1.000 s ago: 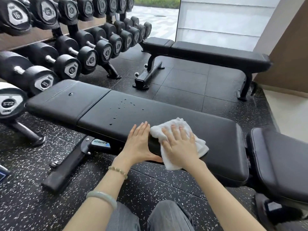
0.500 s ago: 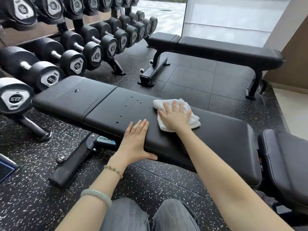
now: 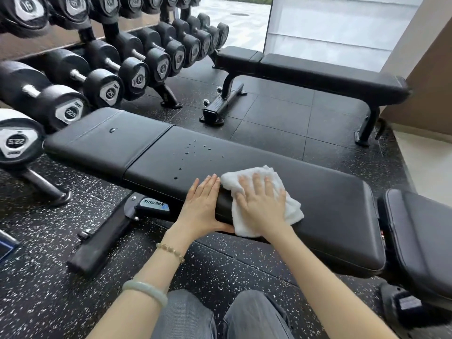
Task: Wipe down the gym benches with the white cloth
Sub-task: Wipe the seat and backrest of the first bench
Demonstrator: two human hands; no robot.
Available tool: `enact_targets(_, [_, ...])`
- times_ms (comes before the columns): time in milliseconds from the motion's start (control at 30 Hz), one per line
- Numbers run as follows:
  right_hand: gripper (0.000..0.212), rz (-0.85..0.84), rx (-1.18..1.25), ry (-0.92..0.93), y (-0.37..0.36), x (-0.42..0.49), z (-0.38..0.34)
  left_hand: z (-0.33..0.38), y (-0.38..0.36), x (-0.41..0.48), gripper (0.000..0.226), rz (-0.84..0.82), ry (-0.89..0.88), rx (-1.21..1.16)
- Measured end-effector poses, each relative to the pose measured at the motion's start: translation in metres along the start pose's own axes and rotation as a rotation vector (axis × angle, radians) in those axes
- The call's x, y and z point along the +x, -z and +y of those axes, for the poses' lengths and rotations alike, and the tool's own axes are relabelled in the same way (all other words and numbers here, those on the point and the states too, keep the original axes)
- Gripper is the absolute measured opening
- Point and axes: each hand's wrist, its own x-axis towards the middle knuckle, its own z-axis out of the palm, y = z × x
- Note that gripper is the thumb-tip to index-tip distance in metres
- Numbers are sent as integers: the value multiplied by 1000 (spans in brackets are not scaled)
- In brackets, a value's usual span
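Note:
A long black padded bench (image 3: 330, 206) lies flat across the middle of the head view, with water droplets (image 3: 193, 150) scattered on its top. The white cloth (image 3: 289, 204) drapes over the bench's near edge. My right hand (image 3: 260, 206) presses flat on the cloth with straight, spread fingers. Beside it, my left hand (image 3: 201, 204) rests on the near edge, fingers flat on top and thumb under the pad. A second black bench (image 3: 318, 72) stands farther back, and a third padded bench (image 3: 420, 231) sits at the right edge.
A rack of black dumbbells (image 3: 102, 77) runs along the left, its feet close to the near bench. The bench's base bar (image 3: 97, 243) lies on the speckled rubber floor (image 3: 49, 277). My knees (image 3: 220, 316) are at the bottom. A wall corner (image 3: 430, 69) stands at the right.
My right hand has pulled the cloth back from the far side of the bench top to the near edge. The left hand stayed on the near edge.

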Motion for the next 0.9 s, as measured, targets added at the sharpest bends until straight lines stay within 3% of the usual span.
enact_targets(267, [53, -52, 36, -63, 17, 137, 5, -2, 2, -1, 130, 4, -13, 23])
enact_targets(400, [54, -36, 21, -38, 14, 115, -3, -3, 3, -2, 130, -1, -6, 29])
enact_targets(533, [55, 12, -3, 19, 1, 29, -8, -2, 2, -2, 129, -2, 10, 3])
enact_targets(633, [73, 12, -42, 32, -5, -18, -7, -1, 1, -2, 124, 16, 14, -26])
enact_targets(733, [54, -31, 4, 28, 1, 3, 1, -1, 1, -1, 127, 15, 21, -17])
enact_targets(900, [53, -42, 32, -2, 14, 100, 10, 0, 3, 0, 132, -3, 25, 17])
